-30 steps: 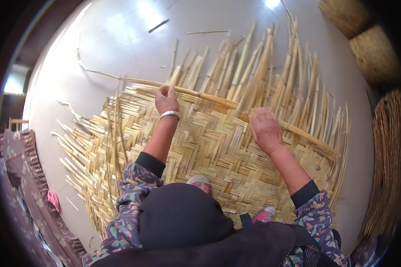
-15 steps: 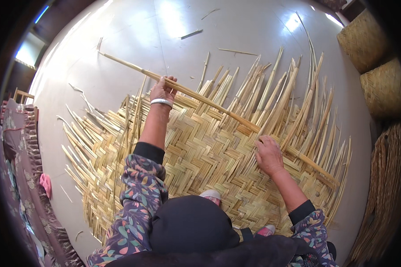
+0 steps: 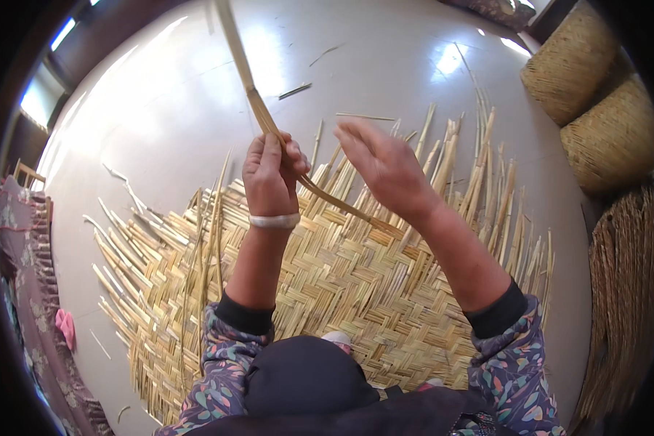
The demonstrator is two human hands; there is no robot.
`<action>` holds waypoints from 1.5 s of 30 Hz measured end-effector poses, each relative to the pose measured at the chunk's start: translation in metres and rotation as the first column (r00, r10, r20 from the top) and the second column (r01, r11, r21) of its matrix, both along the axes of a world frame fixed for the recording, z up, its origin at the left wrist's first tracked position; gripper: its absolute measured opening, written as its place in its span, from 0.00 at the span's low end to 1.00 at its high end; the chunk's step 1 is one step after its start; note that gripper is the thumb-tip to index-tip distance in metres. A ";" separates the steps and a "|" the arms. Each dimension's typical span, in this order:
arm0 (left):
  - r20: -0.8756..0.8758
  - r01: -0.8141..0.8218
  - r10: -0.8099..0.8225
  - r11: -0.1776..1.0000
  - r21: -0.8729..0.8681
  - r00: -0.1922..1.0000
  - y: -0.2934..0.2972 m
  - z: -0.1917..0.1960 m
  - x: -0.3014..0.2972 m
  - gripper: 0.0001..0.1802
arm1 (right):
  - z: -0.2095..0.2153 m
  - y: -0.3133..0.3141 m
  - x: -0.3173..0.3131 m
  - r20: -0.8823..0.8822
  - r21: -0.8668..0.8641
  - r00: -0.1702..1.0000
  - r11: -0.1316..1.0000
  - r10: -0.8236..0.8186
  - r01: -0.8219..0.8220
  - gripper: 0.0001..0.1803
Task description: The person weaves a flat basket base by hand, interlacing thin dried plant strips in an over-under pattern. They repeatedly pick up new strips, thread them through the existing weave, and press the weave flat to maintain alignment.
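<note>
My left hand [image 3: 269, 171], with a pale bangle at its wrist, is closed round a long split reed strip [image 3: 257, 105]. The strip rises toward the upper left past the view's edge, and its lower end slopes down right over a woven reed mat [image 3: 356, 291]. To the right, my right hand [image 3: 389, 171] is lifted above the mat's far edge, its fingers stretched out and apart from the strip. The mat has a zigzag weave, with many loose reed ends [image 3: 479, 174] fanning out along its far and side edges.
Two rolled woven mats [image 3: 570, 65] lie at the upper right, above a stack of long dark stalks [image 3: 621, 291]. Purple patterned cloth [image 3: 33, 276] hangs at the left near a pink cloth [image 3: 65, 328]. Stray reed pieces [image 3: 295, 91] lie on the grey floor.
The strip has swung from lying slantwise across the mat to pointing steeply up and away. My right hand has left the mat's right side and come up beside my left hand.
</note>
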State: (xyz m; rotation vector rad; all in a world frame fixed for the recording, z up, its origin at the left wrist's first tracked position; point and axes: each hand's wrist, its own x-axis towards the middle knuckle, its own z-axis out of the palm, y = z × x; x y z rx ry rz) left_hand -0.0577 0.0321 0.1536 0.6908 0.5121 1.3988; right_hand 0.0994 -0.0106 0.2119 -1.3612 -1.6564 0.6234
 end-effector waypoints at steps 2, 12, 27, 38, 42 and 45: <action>-0.061 0.028 -0.024 0.998 0.053 0.998 -0.014 0.012 0.008 0.10 | 0.028 0.022 -0.012 -0.218 -0.038 0.975 0.997 0.053 -0.063 0.21; -0.343 0.168 -0.105 0.973 0.160 0.933 -0.039 0.025 0.042 0.09 | 0.065 0.006 -0.013 -0.573 -0.042 0.819 0.997 0.034 -0.071 0.16; -0.312 0.245 -0.173 0.947 0.207 0.934 -0.066 0.046 0.041 0.13 | 0.061 0.004 0.008 -0.838 -0.074 0.545 0.983 0.031 -0.170 0.14; -0.380 0.144 -0.062 0.971 0.191 0.923 -0.055 0.040 0.051 0.09 | 0.064 -0.014 -0.007 -0.633 0.068 0.770 0.996 0.081 -0.049 0.14; -0.329 0.098 -0.048 0.986 0.135 0.943 -0.054 0.038 0.058 0.09 | 0.045 -0.022 -0.017 -0.564 0.177 0.821 0.984 0.090 0.014 0.13; -0.340 0.091 -0.044 0.988 0.125 0.939 -0.055 0.041 0.059 0.09 | 0.044 -0.028 -0.017 -0.656 0.170 0.749 0.985 0.088 0.034 0.13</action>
